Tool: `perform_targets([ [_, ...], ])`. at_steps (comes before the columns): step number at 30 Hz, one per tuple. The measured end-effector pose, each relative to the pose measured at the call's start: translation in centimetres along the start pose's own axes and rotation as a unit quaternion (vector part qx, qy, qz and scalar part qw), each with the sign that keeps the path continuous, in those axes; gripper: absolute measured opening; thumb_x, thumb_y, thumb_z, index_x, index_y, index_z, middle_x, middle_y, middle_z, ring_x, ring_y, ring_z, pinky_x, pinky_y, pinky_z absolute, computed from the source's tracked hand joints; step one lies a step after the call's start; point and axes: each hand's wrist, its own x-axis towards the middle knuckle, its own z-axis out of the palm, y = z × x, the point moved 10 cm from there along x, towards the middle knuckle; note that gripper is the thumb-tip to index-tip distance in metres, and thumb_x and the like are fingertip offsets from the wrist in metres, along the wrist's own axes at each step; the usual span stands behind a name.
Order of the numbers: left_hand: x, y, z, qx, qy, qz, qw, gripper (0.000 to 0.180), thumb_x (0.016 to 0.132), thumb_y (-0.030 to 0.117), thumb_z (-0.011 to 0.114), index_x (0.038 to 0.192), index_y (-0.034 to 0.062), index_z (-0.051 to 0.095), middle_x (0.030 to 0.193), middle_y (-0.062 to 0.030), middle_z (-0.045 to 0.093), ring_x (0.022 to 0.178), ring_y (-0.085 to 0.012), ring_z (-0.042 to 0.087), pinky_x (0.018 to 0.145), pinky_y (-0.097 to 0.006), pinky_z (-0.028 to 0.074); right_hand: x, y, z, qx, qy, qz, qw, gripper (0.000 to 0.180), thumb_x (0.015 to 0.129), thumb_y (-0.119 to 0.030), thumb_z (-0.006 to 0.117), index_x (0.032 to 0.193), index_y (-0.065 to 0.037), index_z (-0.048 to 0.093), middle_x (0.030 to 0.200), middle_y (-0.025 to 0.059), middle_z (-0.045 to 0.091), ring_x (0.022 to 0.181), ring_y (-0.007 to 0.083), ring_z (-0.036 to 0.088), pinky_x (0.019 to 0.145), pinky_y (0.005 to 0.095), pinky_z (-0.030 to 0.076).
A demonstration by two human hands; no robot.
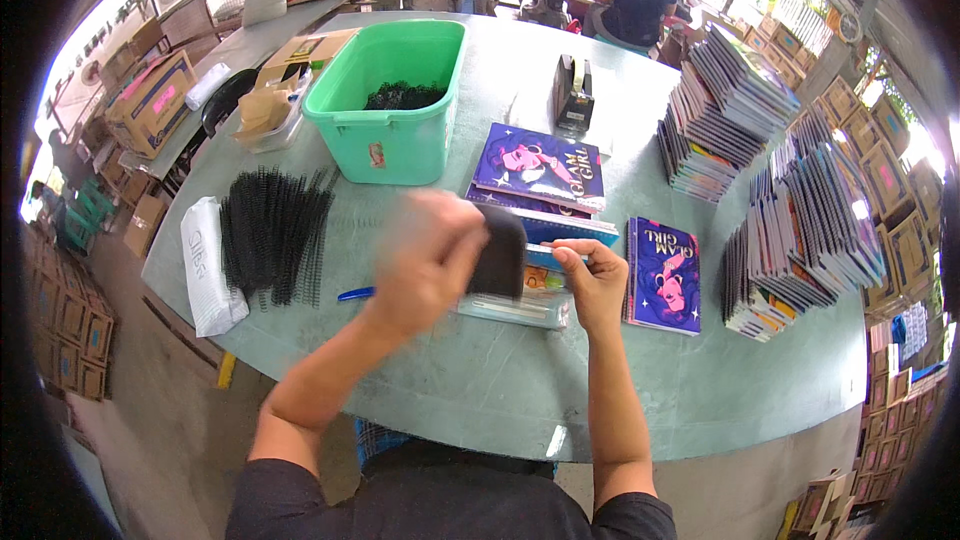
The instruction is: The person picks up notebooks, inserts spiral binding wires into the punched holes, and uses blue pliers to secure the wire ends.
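Note:
My left hand [425, 260] is smeared by motion, its fingers curled at the edge of a dark flat piece with rounded corners [503, 252]. It seems to hold that piece upright. To its right, my right hand [598, 280] pinches thumb against fingers at a thin pale edge beside the piece; what exactly it grips is too small to make out. Below the hands lie clear plastic-covered items [515, 310], partly hidden. Just beyond is a stack of purple illustrated notebooks [540, 162]. Another purple notebook [664, 275] lies right of my right hand.
A green plastic tub [385, 145] holds black coils. Black binding coils [275, 235] lie beside a white package [212, 265] at left. A blue pen [356, 293] is near my left wrist. Beyond the notebooks stands a tape dispenser [574, 98]. Tall notebook stacks [800, 230] line the right.

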Motion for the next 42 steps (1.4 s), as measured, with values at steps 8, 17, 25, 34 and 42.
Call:
perform_targets([
  [8,3.1,0.8,-2.1,0.022,0.072,-0.034,0.997,0.023,0.070,0.000,0.067,0.091,0.0099,0.064,0.085,-0.0090,0.056,0.082,-0.0291,0.057,0.074,-0.038,0.047,-0.1,0.2,-0.4,0.014,0.023,-0.033,0.999,0.019,0.086,-0.017,0.068,0.092,0.001,0.067,0.084,0.0038,0.068,0.071,0.0045,0.057,0.063,0.0168,0.042],
  [17,1.1,0.6,3.7,-0.021,-0.050,-0.027,0.998,0.023,0.071,-0.001,0.068,0.093,0.0078,0.064,0.088,-0.0091,0.055,0.083,-0.0234,0.057,0.074,-0.032,0.047,-0.4,0.1,0.0,0.063,-0.023,-0.017,0.998,0.036,0.094,-0.030,0.054,0.109,0.002,0.061,0.096,0.0071,0.066,0.086,0.0097,0.060,0.077,0.0212,0.044],
  [25,4.4,2.0,1.8,0.015,-0.006,0.026,1.000,0.022,0.071,-0.003,0.066,0.092,0.0053,0.064,0.088,-0.0096,0.053,0.077,-0.0226,0.055,0.066,-0.031,0.046,-0.5,1.6,0.4,0.041,-0.055,0.020,0.997,0.047,0.099,-0.037,0.041,0.106,0.005,0.062,0.093,0.0091,0.065,0.082,0.0117,0.060,0.073,0.0235,0.045],
  [34,1.3,2.6,5.5,-0.056,-0.098,-0.038,0.993,0.026,0.071,0.001,0.069,0.095,0.0076,0.065,0.085,-0.0092,0.051,0.075,-0.0253,0.055,0.066,-0.034,0.047,-0.5,1.1,-0.4,0.012,-0.031,0.009,0.999,0.047,0.099,-0.040,0.040,0.099,0.001,0.063,0.087,0.0035,0.063,0.080,0.0083,0.055,0.073,0.0227,0.042],
  [42,-1.8,4.1,5.8,0.066,-0.022,0.080,0.994,0.032,0.070,0.016,0.075,0.097,0.0122,0.058,0.092,-0.0063,0.050,0.092,-0.0288,0.051,0.083,-0.043,0.039,-0.8,0.2,0.9,0.004,-0.063,-0.024,0.998,0.027,0.094,-0.023,0.056,0.103,0.002,0.060,0.094,0.0056,0.065,0.083,0.0095,0.058,0.075,0.0224,0.046],
])
